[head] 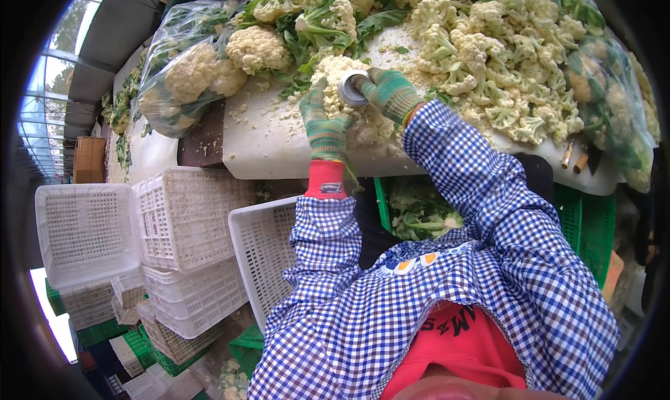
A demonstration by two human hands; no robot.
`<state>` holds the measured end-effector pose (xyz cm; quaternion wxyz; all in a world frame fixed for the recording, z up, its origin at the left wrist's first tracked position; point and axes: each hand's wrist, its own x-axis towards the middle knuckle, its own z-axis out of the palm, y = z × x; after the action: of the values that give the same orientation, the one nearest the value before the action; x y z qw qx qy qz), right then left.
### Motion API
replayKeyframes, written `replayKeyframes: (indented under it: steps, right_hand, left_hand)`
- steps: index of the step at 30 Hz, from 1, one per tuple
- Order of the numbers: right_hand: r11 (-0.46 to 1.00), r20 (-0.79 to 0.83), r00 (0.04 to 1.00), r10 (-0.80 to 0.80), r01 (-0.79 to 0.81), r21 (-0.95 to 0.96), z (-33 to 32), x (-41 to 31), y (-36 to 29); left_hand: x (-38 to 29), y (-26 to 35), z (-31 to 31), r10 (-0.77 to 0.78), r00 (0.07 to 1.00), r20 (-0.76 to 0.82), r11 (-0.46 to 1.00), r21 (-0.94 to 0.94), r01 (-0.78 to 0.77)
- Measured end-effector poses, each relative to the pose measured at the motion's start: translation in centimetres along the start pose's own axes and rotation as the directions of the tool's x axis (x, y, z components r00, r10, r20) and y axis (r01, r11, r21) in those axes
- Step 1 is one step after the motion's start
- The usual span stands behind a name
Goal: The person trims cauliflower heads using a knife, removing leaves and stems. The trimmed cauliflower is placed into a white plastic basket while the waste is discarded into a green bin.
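My left hand (323,120), in a green striped knit glove, holds a cauliflower head (335,70) over the white table. In my right hand (390,94), gloved alike, is a round metal ring-shaped tool (352,87), its rim against the cauliflower. Loose pale crumbs and florets lie beneath both hands. Whole leafy cauliflowers (257,49) lie beyond my left hand, and a large heap of cut florets (487,60) is piled to the right. The far side of the held head is partly hidden.
Bagged cauliflowers (191,75) stand at the left; another plastic bag (610,96) is at the right. Two wooden-handled tools (574,158) lie near the table's front edge. White plastic crates (191,219) are stacked at lower left. A green crate (382,204) with leaves sits below the table edge.
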<state>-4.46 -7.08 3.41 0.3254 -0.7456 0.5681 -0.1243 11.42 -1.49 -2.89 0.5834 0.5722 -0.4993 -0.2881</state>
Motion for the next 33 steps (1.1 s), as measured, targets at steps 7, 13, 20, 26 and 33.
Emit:
replayKeyframes:
  steps: [7, 13, 20, 26, 33]
  right_hand:
    - [0.872, -0.079, 0.912, 0.402, -0.355, 0.336, -0.2, -0.2, 8.8]
    - [0.991, 0.032, 0.998, -0.055, 0.05, 0.123, 0.1, 0.2, 1.1]
    - [0.849, 0.047, 0.905, 0.423, -0.414, 0.329, -0.4, 3.6, 8.8]
    - [0.998, 0.016, 1.0, 0.018, -0.019, 0.065, 1.0, 4.7, 2.4]
    - [0.849, -0.014, 0.922, 0.386, -0.349, 0.397, -0.1, 5.8, 10.3]
  left_hand:
    - [-0.6, 1.9, -0.1, -0.044, 0.999, 0.0, 0.999, 0.0, 0.044]
    - [0.1, -0.9, -0.6, 0.0, 1.0, -0.008, 0.997, -0.071, 0.0]
    - [-1.1, 1.6, -0.3, 0.037, 0.999, 0.01, 0.995, 0.096, -0.038]
    - [-1.0, 1.5, -0.2, -0.024, 1.0, 0.017, 0.998, -0.066, 0.026]
    - [-1.5, 0.8, -0.6, 0.047, 0.999, 0.011, 0.996, 0.074, -0.047]
